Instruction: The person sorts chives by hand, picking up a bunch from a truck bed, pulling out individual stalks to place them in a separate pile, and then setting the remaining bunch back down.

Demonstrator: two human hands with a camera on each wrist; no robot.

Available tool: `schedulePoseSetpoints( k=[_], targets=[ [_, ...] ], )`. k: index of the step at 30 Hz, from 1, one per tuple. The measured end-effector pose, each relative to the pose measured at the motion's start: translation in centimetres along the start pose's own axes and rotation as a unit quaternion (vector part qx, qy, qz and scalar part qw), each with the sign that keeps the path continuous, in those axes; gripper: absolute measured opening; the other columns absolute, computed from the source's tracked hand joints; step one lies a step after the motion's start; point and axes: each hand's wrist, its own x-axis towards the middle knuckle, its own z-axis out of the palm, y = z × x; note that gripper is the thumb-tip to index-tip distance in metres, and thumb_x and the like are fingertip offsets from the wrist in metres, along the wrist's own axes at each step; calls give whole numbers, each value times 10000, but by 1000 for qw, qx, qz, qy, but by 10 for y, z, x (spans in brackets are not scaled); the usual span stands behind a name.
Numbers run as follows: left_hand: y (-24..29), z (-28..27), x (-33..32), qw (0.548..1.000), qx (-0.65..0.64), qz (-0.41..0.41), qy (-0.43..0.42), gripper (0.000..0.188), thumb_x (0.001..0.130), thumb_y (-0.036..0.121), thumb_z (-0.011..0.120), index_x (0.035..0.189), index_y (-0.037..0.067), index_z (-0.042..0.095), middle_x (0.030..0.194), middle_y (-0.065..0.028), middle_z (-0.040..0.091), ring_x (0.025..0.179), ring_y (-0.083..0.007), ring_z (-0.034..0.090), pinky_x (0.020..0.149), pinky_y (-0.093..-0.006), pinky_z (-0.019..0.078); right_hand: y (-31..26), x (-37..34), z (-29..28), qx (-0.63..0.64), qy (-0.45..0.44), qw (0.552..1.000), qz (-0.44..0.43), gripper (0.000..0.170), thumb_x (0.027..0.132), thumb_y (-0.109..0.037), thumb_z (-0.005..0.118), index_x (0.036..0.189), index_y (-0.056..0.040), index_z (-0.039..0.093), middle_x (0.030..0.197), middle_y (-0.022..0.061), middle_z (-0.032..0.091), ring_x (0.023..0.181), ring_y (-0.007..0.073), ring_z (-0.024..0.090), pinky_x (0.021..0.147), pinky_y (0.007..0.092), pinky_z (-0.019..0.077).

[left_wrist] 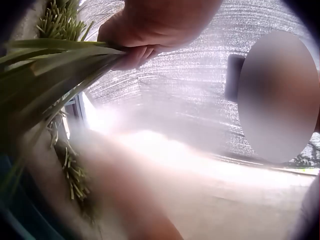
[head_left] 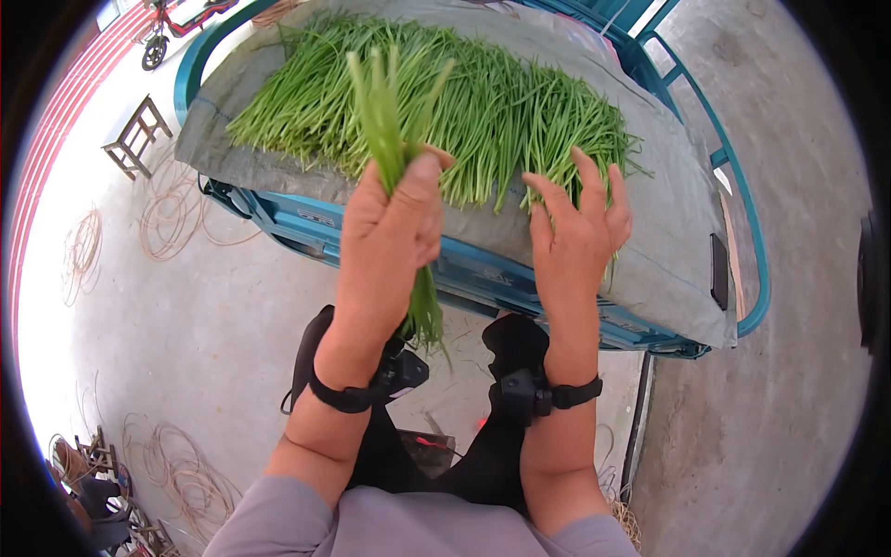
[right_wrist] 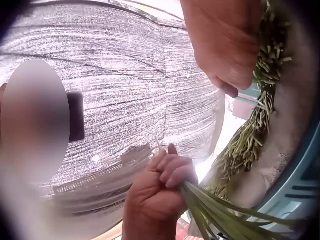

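Bunch [head_left: 382, 130] up front, cloth [head_left: 664, 251] beyond the fingers [head_left: 588, 183], floor [head_left: 213, 334] below; left hand [head_left: 390, 218] clamps that bunch, right hand's [head_left: 575, 232] fingers spread at the heap's [head_left: 473, 111] edge.

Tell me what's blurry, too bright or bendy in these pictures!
Head view: red stripes curve at left, the bunch of green stalks looks smeared at the top; left wrist view: the right arm blurs beside white glare; right wrist view: the shiny ceiling glitters, the left hand looks fairly clear.
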Motion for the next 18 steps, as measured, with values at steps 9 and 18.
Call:
schedulePoseSetpoints(
  k=[9, 18],
  targets=[
    [-12, 5, 2, 990, 122, -25, -64, 222, 961, 226, 516, 1048, 32, 577, 604, 84, 370, 505, 3, 304, 450, -166, 228, -9, -11, -13, 197, 101, 974, 43, 187, 745, -32, 679, 921, -96, 672, 984, 61, 624, 979, 281, 536, 886, 370, 411],
    [-33, 10, 0, 976, 140, -44, -159, 228, 957, 218, 520, 1084, 52, 611, 654, 72, 461, 534, -8, 362, 462, -173, 271, -32, -26, -21, 441, 110, 887, 80, 153, 876, -26, 571, 1022, 18, 569, 952, 84, 601, 908, 164, 556, 833, 305, 439]
  ],
)
